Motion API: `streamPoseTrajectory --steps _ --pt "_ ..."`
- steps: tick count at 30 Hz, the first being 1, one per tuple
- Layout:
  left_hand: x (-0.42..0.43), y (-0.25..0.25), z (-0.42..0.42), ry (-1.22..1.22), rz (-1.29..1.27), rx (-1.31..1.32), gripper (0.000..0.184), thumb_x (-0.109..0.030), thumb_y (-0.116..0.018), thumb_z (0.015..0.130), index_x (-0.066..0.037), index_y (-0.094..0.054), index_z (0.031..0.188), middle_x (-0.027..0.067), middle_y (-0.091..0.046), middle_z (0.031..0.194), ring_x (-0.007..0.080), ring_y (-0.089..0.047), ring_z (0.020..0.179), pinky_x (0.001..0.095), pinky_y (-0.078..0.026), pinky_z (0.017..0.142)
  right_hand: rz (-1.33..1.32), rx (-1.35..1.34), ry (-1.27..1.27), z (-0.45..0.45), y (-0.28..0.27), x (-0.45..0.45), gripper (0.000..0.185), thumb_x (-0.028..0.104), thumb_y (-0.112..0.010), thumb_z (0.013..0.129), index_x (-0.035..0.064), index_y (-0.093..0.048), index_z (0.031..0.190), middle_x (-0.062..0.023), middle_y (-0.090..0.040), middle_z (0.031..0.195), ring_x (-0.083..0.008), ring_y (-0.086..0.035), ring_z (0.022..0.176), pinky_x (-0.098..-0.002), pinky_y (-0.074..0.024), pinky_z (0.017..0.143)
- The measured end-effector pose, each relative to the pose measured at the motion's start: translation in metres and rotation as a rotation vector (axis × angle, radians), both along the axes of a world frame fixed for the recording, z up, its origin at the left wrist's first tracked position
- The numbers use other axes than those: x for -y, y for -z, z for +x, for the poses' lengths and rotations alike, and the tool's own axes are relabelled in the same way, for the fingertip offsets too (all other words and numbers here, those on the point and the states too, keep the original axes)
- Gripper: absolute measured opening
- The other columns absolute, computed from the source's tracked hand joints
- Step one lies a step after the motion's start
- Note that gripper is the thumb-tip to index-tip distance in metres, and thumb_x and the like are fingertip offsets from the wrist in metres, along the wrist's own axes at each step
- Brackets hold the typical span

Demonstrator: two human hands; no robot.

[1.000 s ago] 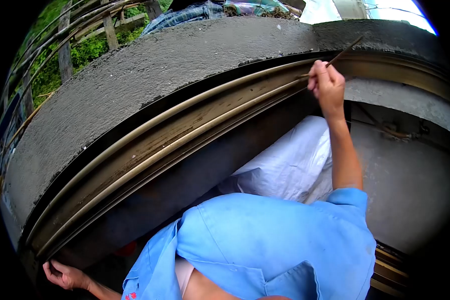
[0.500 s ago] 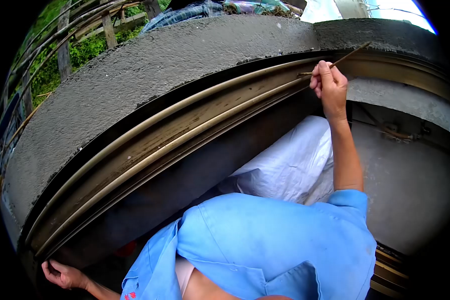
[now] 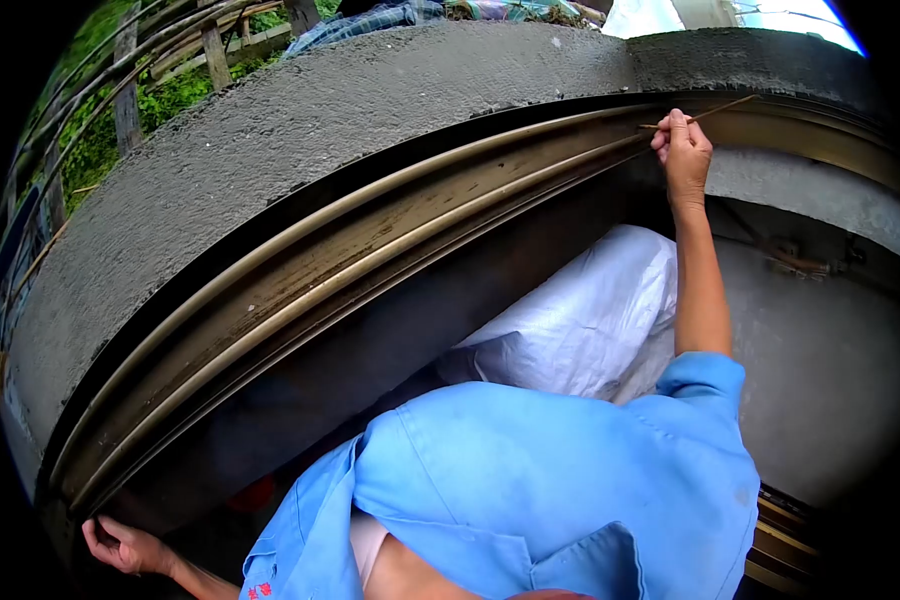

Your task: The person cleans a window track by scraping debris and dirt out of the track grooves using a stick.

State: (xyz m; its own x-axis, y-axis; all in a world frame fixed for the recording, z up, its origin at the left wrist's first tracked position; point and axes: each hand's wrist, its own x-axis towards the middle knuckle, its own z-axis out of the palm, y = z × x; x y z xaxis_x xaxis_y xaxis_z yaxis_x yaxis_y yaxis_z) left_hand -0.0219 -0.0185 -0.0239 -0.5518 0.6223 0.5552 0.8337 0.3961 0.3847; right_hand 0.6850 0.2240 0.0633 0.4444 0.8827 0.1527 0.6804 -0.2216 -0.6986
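Note:
My right hand pinches a thin brown stick at the far right part of a bronze-coloured metal track. One end of the stick sticks out to the right of my fingers, and its short left end lies over the track's groove. Dark specks of dirt mark the channel between the raised rails. Down at the track's lower left end, my left hand has its fingers curled in beside the edge. Whether anything small is between those fingers is hidden.
A rough grey cement ledge runs along the track's outer side. Beneath the track, a white sack lies close to my right arm. A wooden fence and greenery stand outside. More metal rails show at the lower right.
My right hand has shifted right and slightly away along the track with the stick, which now lies flatter. My left hand stays where it was.

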Motion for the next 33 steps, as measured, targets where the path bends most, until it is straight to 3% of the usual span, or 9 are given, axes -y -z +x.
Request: streamPoseTrajectory --steps 5,10,12,17,20,24,27,30,33 --pt "-0.001 -0.001 0.002 -0.008 -0.012 -0.019 0.019 -0.004 -0.059 0.084 0.004 -0.055 0.101 0.0107 -0.061 0.098 0.0199 -0.060 0.088 0.0258 -0.049 0.081 -0.075 -0.113 -0.252 -0.070 -0.008 0.019 0.029 0.024 -0.047 0.094 0.0066 -0.055 0.072 0.0015 -0.050 0.056 -0.0023 -0.041 0.048 -0.0168 -0.0297 0.042" --pt "-0.002 -0.002 0.005 -0.003 -0.003 -0.007 0.020 -0.004 -0.059 0.084 0.004 -0.056 0.102 0.0103 -0.060 0.099 0.0192 -0.060 0.088 0.0256 -0.049 0.081 0.000 0.219 -0.040 0.010 0.005 -0.005 0.031 0.022 -0.049 0.091 0.0034 -0.056 0.067 -0.0001 -0.048 0.051 -0.0056 -0.044 0.048 -0.0220 -0.0360 0.047" --pt "-0.001 -0.003 0.005 -0.026 -0.026 -0.014 0.020 -0.004 -0.059 0.084 0.003 -0.056 0.102 0.0097 -0.061 0.098 0.0192 -0.060 0.087 0.0257 -0.049 0.081 -0.068 0.246 -0.159 -0.007 -0.001 -0.004 0.032 0.024 -0.049 0.091 0.0047 -0.056 0.067 0.0013 -0.048 0.050 -0.0046 -0.042 0.046 -0.0211 -0.0345 0.045" --pt "-0.004 -0.004 0.008 -0.030 -0.041 -0.048 0.020 -0.004 -0.059 0.084 0.004 -0.056 0.102 0.0094 -0.060 0.099 0.0191 -0.060 0.086 0.0262 -0.049 0.079 -0.227 -0.279 -0.358 -0.140 -0.016 0.023 0.030 0.026 -0.047 0.093 0.0069 -0.056 0.072 0.0010 -0.052 0.052 -0.0013 -0.039 0.040 -0.0155 -0.0287 0.036" --pt "-0.004 -0.002 0.005 -0.015 -0.020 -0.020 0.019 -0.003 -0.059 0.084 0.004 -0.056 0.101 0.0095 -0.060 0.099 0.0195 -0.060 0.085 0.0266 -0.050 0.078 -0.295 -0.429 -0.543 -0.192 -0.016 0.037 0.027 0.022 -0.047 0.093 0.0048 -0.055 0.074 -0.0007 -0.054 0.054 -0.0021 -0.041 0.042 -0.0164 -0.0309 0.038" --pt "-0.002 0.000 0.002 0.035 0.053 0.012 0.017 -0.006 -0.062 0.082 0.002 -0.060 0.097 0.0091 -0.060 0.097 0.0177 -0.058 0.081 0.0260 -0.048 0.075 -0.160 -0.097 -0.343 -0.138 -0.014 0.015 0.028 0.021 -0.046 0.093 0.0045 -0.056 0.073 -0.0003 -0.054 0.054 -0.0013 -0.040 0.041 -0.0160 -0.0309 0.038" --pt "-0.005 -0.002 0.011 0.082 0.115 0.062 0.016 -0.004 -0.061 0.082 0.002 -0.060 0.097 0.0090 -0.060 0.096 0.0177 -0.059 0.081 0.0256 -0.048 0.075 -0.197 -0.214 -0.296 -0.125 -0.017 0.017 0.030 0.023 -0.046 0.094 0.0043 -0.056 0.073 -0.0008 -0.053 0.054 -0.0013 -0.040 0.040 -0.0157 -0.0302 0.037" --pt "-0.003 0.002 0.004 0.079 0.100 0.042 0.016 -0.005 -0.061 0.082 0.002 -0.060 0.096 0.0088 -0.060 0.096 0.0177 -0.059 0.081 0.0256 -0.048 0.075 -0.188 -0.300 -0.390 -0.179 -0.014 0.044 0.028 0.022 -0.047 0.093 0.0042 -0.056 0.074 -0.0010 -0.053 0.054 -0.0022 -0.041 0.040 -0.0160 -0.0301 0.037" --pt "-0.002 0.001 0.000 0.079 0.081 0.017 0.015 -0.005 -0.062 0.082 0.002 -0.060 0.096 0.0088 -0.060 0.095 0.0176 -0.059 0.080 0.0259 -0.048 0.074 -0.124 -0.224 -0.327 -0.166 -0.011 0.045 0.029 0.023 -0.046 0.094 0.0040 -0.055 0.074 -0.0012 -0.053 0.054 -0.0021 -0.040 0.041 -0.0163 -0.0300 0.038"
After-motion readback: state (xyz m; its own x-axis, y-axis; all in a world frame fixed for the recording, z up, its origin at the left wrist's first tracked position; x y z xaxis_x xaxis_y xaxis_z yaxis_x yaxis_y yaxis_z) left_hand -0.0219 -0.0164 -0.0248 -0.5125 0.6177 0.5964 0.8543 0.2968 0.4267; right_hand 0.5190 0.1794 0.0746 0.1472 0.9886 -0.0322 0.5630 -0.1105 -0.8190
